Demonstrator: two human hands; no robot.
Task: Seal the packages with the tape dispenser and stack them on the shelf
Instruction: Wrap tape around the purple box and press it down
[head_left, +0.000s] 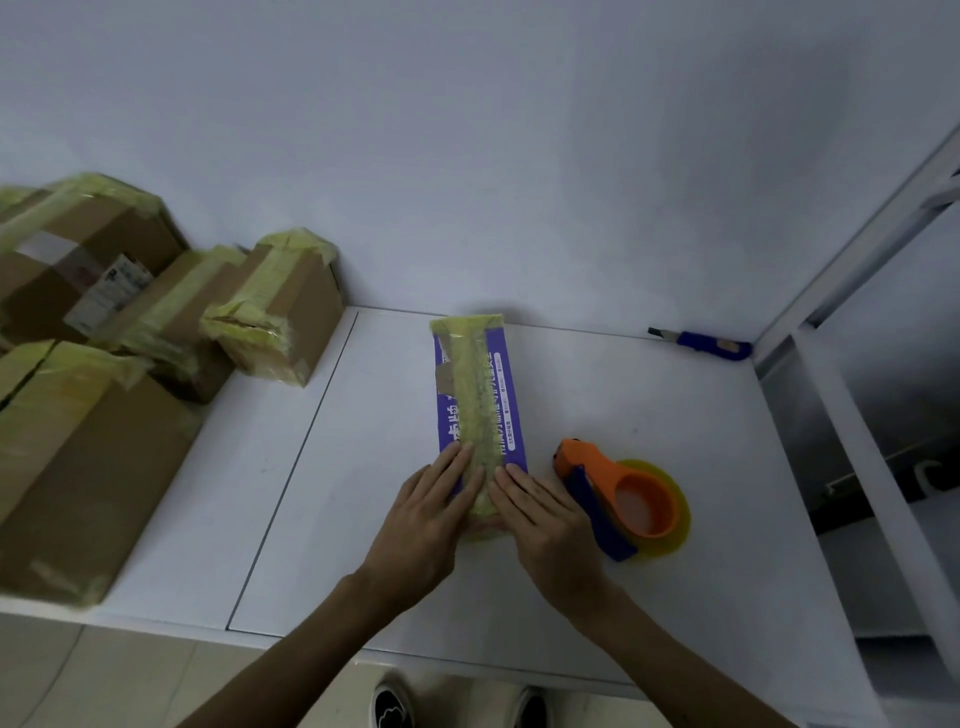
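Observation:
A long purple package (475, 400) lies on the white table (675, 415), with a strip of yellowish tape running down its middle and over both ends. My left hand (431, 514) and my right hand (540, 514) press flat on its near end, fingers straight, smoothing the tape on either side of the strip. The orange and blue tape dispenser (618, 499) with its yellow roll lies on the table just right of my right hand, untouched.
Several taped cardboard boxes (156, 322) are piled at the table's left side against the wall. A blue box cutter (706, 344) lies at the far right corner. A white shelf frame (852, 312) stands to the right.

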